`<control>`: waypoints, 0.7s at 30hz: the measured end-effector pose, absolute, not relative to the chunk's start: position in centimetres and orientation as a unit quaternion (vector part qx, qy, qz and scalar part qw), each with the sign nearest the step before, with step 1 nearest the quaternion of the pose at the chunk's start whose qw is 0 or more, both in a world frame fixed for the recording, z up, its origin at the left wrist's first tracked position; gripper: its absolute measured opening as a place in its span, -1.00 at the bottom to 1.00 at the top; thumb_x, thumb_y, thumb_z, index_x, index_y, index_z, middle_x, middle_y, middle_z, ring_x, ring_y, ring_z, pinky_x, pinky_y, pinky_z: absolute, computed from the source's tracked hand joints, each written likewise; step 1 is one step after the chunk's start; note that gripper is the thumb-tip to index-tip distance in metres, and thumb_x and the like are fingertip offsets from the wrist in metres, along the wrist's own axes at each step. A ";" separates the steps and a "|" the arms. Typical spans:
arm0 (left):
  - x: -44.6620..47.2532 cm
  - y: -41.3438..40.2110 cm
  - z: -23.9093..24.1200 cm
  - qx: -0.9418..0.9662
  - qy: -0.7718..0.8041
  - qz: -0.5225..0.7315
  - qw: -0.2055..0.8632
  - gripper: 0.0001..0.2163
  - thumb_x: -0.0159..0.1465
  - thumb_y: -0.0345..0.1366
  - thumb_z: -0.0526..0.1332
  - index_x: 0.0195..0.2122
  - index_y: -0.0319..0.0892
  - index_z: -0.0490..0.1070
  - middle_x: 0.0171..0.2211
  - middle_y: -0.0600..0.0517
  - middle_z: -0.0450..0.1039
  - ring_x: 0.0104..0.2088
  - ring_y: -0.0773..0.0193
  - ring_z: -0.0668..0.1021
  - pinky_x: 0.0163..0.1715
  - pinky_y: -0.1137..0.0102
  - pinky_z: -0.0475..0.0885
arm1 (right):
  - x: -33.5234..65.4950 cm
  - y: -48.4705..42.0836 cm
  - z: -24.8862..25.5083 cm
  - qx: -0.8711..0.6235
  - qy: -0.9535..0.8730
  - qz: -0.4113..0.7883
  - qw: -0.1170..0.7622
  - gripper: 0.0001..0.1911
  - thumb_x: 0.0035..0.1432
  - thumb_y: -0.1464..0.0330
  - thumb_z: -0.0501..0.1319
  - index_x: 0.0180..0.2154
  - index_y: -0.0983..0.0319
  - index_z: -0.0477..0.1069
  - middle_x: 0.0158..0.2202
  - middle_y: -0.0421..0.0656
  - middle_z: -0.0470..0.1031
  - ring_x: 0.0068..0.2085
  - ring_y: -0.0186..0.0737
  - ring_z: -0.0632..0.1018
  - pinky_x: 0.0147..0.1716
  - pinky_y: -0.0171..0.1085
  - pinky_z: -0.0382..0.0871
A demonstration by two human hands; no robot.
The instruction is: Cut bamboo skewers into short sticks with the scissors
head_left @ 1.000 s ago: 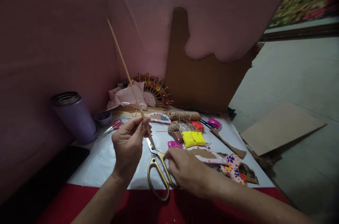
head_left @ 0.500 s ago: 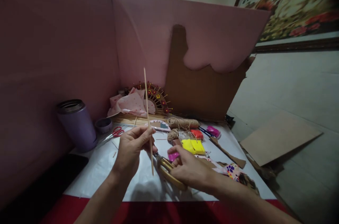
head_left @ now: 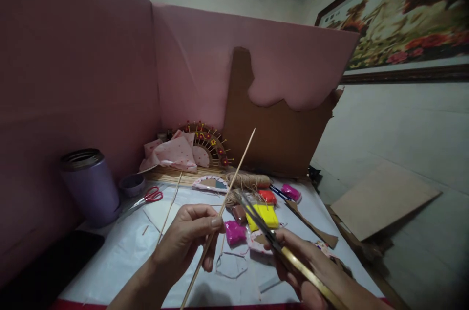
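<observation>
Two hands are apart: the left hand (head_left: pixel 190 232) pinches a slanted stick (head_left: pixel 238 170), the right hand (head_left: pixel 309 254) grips scissors (head_left: pixel 274 244) (blades forward).

Gold-handled scissors (head_left: pixel 293 258), pale tan stick (head_left: pixel 233 183)

No text, label, brand or number can be read. The framed picture (head_left: pixel 406 31) on the wall bears a few small dark marks (head_left: pixel 332 17) near its upper left corner; they may be lettering, though they are too small and dim to make out. The purple cup (head_left: pixel 90 190) and yellow packet (head_left: pixel 268 215) show nothing legible.
</observation>
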State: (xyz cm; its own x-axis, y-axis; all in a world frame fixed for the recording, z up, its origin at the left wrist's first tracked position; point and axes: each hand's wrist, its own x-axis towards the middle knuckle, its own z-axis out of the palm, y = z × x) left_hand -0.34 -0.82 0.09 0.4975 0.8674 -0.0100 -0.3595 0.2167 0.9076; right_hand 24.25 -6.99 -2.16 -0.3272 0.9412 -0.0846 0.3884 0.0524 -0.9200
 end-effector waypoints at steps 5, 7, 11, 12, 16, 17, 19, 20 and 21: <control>0.1 -1.0 -0.4 0.457 0.253 0.409 0.748 -0.84 0.06 -0.32 0.26 -0.59 -0.29 0.42 -0.84 0.09 0.31 -0.88 0.41 0.33 -0.87 0.60 0.11 | 23.2 -7.1 -1.4 -0.477 -0.631 0.516 0.328 -0.31 -0.12 -0.05 0.27 0.00 0.16 0.28 -0.44 -0.18 0.36 -0.33 -0.16 0.48 -0.28 -0.24 0.33; 0.3 -1.1 -0.5 0.458 0.254 0.400 0.752 -0.83 0.06 -0.32 0.26 -0.60 -0.30 0.42 -0.86 0.09 0.29 -0.90 0.43 0.30 -0.90 0.61 0.05 | 23.0 -6.9 -1.4 -0.472 -0.626 0.526 0.328 -0.33 -0.11 -0.04 0.27 -0.01 0.16 0.28 -0.43 -0.19 0.36 -0.34 -0.18 0.47 -0.28 -0.25 0.32; 0.4 -1.2 -0.6 0.458 0.262 0.376 0.762 -0.84 0.03 -0.31 0.28 -0.60 -0.30 0.42 -0.87 0.11 0.27 -0.91 0.45 0.27 -0.92 0.62 0.00 | 23.1 -6.8 -1.7 -0.457 -0.627 0.543 0.321 -0.28 -0.12 0.00 0.30 0.04 0.16 0.22 -0.36 -0.18 0.37 -0.37 -0.22 0.47 -0.30 -0.26 0.32; 0.4 -1.2 -0.7 0.458 0.261 0.372 0.764 -0.84 0.03 -0.31 0.29 -0.60 -0.29 0.42 -0.86 0.11 0.28 -0.91 0.45 0.27 -0.93 0.62 0.00 | 23.2 -6.8 -1.7 -0.452 -0.627 0.547 0.320 -0.25 -0.13 0.00 0.31 0.06 0.16 0.19 -0.35 -0.18 0.37 -0.37 -0.22 0.46 -0.30 -0.25 0.32; 0.4 -1.2 -0.8 0.459 0.257 0.368 0.767 -0.84 0.03 -0.29 0.29 -0.59 -0.29 0.43 -0.84 0.11 0.29 -0.91 0.45 0.26 -0.94 0.61 -0.02 | 23.1 -6.8 -1.1 -0.448 -0.625 0.560 0.308 -0.24 -0.19 0.02 0.35 0.03 0.15 0.22 -0.35 -0.18 0.39 -0.33 -0.19 0.45 -0.26 -0.24 0.31; 0.3 -1.2 -0.8 0.458 0.258 0.369 0.767 -0.84 0.03 -0.30 0.29 -0.58 -0.30 0.44 -0.83 0.10 0.30 -0.91 0.45 0.26 -0.94 0.61 -0.02 | 23.1 -6.8 -0.9 -0.449 -0.626 0.561 0.303 -0.26 -0.19 0.03 0.36 0.01 0.15 0.24 -0.35 -0.19 0.39 -0.32 -0.19 0.45 -0.26 -0.24 0.31; 0.3 -1.3 -0.6 0.459 0.260 0.368 0.766 -0.85 0.03 -0.31 0.28 -0.58 -0.30 0.45 -0.82 0.10 0.31 -0.91 0.47 0.25 -0.94 0.60 -0.03 | 22.9 -6.8 -0.6 -0.451 -0.628 0.559 0.299 -0.35 -0.15 0.03 0.33 -0.03 0.15 0.27 -0.36 -0.20 0.39 -0.35 -0.22 0.45 -0.30 -0.26 0.30; 0.2 -1.3 -0.5 0.460 0.261 0.366 0.765 -0.85 0.03 -0.31 0.28 -0.58 -0.30 0.45 -0.82 0.10 0.31 -0.91 0.48 0.24 -0.94 0.61 -0.04 | 22.8 -6.8 -0.5 -0.453 -0.630 0.556 0.299 -0.39 -0.11 0.04 0.31 -0.05 0.15 0.28 -0.36 -0.20 0.39 -0.37 -0.24 0.45 -0.32 -0.28 0.29; 0.2 -1.3 -0.4 0.462 0.262 0.364 0.765 -0.85 0.03 -0.31 0.28 -0.59 -0.30 0.45 -0.82 0.10 0.30 -0.91 0.49 0.22 -0.93 0.61 -0.05 | 22.7 -6.8 -0.4 -0.455 -0.633 0.551 0.298 -0.44 -0.08 0.05 0.29 -0.07 0.15 0.29 -0.37 -0.20 0.39 -0.40 -0.26 0.45 -0.35 -0.29 0.28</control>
